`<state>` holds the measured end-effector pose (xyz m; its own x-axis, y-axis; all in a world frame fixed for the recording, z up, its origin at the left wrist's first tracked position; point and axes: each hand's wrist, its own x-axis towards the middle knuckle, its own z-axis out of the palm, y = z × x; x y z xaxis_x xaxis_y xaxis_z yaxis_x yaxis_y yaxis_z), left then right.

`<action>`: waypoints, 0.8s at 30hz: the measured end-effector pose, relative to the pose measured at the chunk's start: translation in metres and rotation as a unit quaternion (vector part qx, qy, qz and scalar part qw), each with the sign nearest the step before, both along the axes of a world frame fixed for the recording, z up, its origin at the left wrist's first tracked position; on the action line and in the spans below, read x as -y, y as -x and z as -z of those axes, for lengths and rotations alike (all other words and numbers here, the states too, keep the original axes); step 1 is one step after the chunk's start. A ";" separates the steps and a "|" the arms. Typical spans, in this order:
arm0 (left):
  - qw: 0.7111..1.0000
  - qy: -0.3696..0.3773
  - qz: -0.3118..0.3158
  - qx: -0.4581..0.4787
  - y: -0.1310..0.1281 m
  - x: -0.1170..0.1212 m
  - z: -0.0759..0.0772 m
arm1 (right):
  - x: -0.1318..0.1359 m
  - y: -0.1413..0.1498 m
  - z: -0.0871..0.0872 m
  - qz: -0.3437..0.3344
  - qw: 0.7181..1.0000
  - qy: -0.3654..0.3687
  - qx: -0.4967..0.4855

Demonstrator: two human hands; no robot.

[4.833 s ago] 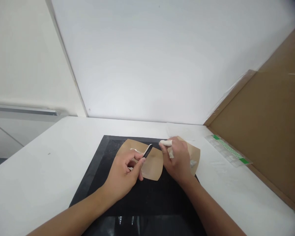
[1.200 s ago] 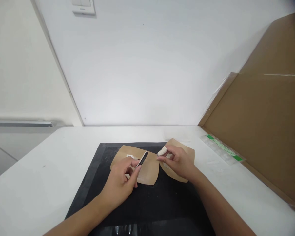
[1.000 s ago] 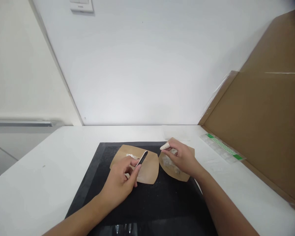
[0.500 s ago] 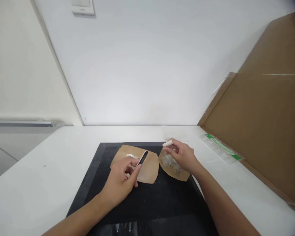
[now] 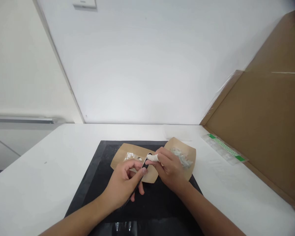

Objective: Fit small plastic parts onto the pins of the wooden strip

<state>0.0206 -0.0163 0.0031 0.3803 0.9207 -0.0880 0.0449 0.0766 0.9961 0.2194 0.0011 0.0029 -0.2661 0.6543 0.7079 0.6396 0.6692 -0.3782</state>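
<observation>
Black strip w/ white edge pinched in L hand, above L paper tray; R hand now shifted from R tray to strip's upper end, so both hands meet there; can't tell if R grips anything.

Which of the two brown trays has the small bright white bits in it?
The left-hand tray, partly hidden by the left hand; the right-hand tray holds longer, pale greenish pieces.

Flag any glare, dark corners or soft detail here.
Head view throughout: pale glare streaks at the near end of the black mat; top right corner dark; white wall brighter mid-frame than at right; pale pieces in the right brown tray blend together.
</observation>
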 end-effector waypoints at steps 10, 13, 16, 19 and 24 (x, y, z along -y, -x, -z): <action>1.000 0.017 -0.010 0.008 0.000 -0.001 -0.004 | -0.001 -0.006 -0.007 -0.028 0.998 -0.032 0.039; 1.000 0.008 -0.017 0.003 0.001 -0.002 -0.001 | 0.001 -0.006 -0.006 -0.024 0.999 -0.036 0.031; 1.000 0.003 -0.023 -0.006 0.002 -0.003 0.001 | 0.002 -0.006 -0.005 -0.016 0.999 -0.031 0.036; 1.000 0.003 -0.020 -0.010 0.003 -0.004 0.002 | 0.003 -0.005 -0.004 -0.008 0.998 -0.029 0.057; 1.000 0.007 -0.024 -0.009 0.004 -0.003 0.000 | 0.004 -0.001 0.000 0.013 0.998 -0.027 0.058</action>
